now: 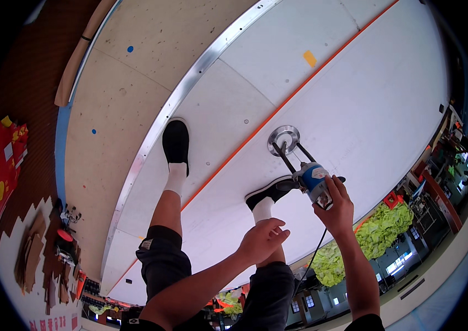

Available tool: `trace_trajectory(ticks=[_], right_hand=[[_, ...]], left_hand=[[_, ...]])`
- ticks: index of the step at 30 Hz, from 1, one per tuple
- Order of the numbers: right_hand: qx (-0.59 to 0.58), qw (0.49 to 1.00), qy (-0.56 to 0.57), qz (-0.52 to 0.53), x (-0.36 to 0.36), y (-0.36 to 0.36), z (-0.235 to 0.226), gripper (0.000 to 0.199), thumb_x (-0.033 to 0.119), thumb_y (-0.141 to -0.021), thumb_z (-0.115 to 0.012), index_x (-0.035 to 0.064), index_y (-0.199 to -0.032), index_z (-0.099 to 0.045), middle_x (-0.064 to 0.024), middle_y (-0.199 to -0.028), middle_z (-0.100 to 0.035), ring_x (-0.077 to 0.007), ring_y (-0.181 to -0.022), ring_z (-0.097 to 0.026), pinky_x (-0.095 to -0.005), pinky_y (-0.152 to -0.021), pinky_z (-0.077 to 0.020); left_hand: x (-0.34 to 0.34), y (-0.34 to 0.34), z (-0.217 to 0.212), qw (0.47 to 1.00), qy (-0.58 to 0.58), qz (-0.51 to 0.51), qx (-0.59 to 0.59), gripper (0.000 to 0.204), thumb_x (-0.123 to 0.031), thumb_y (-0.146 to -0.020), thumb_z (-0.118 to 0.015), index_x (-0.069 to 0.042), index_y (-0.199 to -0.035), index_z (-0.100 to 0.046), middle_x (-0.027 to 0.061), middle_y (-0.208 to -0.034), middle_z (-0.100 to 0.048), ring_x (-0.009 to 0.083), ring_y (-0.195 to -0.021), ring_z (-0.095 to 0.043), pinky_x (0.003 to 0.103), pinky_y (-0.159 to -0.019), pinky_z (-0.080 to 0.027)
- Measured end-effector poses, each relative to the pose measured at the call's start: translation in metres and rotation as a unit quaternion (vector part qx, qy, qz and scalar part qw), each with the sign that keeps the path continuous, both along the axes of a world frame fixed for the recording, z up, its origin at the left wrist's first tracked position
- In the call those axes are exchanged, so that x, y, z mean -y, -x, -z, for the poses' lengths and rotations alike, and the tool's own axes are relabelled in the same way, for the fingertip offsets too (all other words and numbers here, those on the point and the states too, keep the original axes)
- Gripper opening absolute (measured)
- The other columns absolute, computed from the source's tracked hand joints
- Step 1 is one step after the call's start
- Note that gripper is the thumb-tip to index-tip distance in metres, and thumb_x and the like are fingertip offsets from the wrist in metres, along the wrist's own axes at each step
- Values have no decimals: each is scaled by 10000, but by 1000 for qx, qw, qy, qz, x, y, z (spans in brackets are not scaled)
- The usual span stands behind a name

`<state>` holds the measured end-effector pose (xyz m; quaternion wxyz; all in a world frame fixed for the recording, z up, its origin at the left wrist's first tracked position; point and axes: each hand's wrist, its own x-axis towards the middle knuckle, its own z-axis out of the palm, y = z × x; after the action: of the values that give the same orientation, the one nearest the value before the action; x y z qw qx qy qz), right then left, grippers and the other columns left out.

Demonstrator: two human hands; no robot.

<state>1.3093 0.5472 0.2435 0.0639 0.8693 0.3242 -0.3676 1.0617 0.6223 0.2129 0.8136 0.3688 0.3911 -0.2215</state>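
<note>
Router (pixel 312 179), a small handheld power tool with a blue and grey motor body, is being gripped by the right hand (pixel 337 207), whose fingers are being wrapped closed around the rear of the body. Two dark parallel rods (pixel 290 154) are being extended forward from the tool to a round, shiny metal base ring (pixel 284 139), which is being rested flat on the white board (pixel 366 99). A thin black cord (pixel 314 254) is being trailed down from the tool past the right wrist.

The left hand (pixel 261 240) is being held free of the tool, near the right knee, with its fingers loosely curled and nothing being grasped in them.

The white board is being stood on: a black shoe (pixel 176 140) with a white sock is being planted on the pale wooden panel (pixel 134 99) to the left, and the second black shoe (pixel 269 190) is being set just beside the router, partly hidden by it. An orange line (pixel 256 129) is being run diagonally across the boards between the two feet, and a metal strip (pixel 190 83) is being laid parallel farther left. Dark shorts (pixel 162 259) are being worn.
</note>
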Motion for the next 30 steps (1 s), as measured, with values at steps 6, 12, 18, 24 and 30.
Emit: trace_trajectory(ticks=[6, 12, 18, 24, 30], right_hand=[[12, 999, -29, 7, 4, 6, 5, 878, 116, -660, -885, 90, -1478, -567, -250, -1473, -569, -434, -1258, -636, -462, -993, -574], [12, 1000, -23, 10, -1, 8, 4, 868, 104, -662, -880, 79, -1473, -571, -253, -1475, -568, -434, -1256, -638, -462, -989, -574], [11, 1000, -24, 7, -4, 11, 5, 864, 95, -653, -886, 70, -1461, -580, -244, -1469, -575, -432, -1254, -637, -459, -984, -576], [12, 999, -29, -23, -4, 12, 7, 869, 74, -638, -898, 63, -1450, -588, -237, -1465, -579, -420, -1250, -642, -460, -983, -577], [13, 998, -28, -45, -8, 12, 9, 854, 112, -666, -898, 39, -1454, -576, -241, -1461, -577, -427, -1260, -631, -464, -995, -570]], left_hand=[[-2, -3, -1, 1000, 9, 4, -8, 414, -372, -1028, -689, -39, -1271, -647, 69, -1039, -711, 174, -965, -688, 312, -894, -541], [-4, -8, -3, 1000, 26, 2, -9, 398, -368, -1035, -678, -42, -1260, -638, 70, -1047, -691, 186, -978, -685, 318, -898, -538], [-5, -13, -3, 999, 36, -12, -6, 376, -353, -1037, -680, -48, -1253, -635, 70, -1073, -666, 198, -980, -687, 325, -899, -539], [-14, -21, -7, 999, 46, -27, -12, 409, -369, -1022, -695, -44, -1267, -645, 91, -1066, -693, 212, -955, -695, 342, -847, -556], [-21, -27, -7, 997, 53, -45, -20, 419, -354, -1011, -704, -18, -1253, -644, 117, -1038, -693, 235, -912, -696, 360, -806, -564]])
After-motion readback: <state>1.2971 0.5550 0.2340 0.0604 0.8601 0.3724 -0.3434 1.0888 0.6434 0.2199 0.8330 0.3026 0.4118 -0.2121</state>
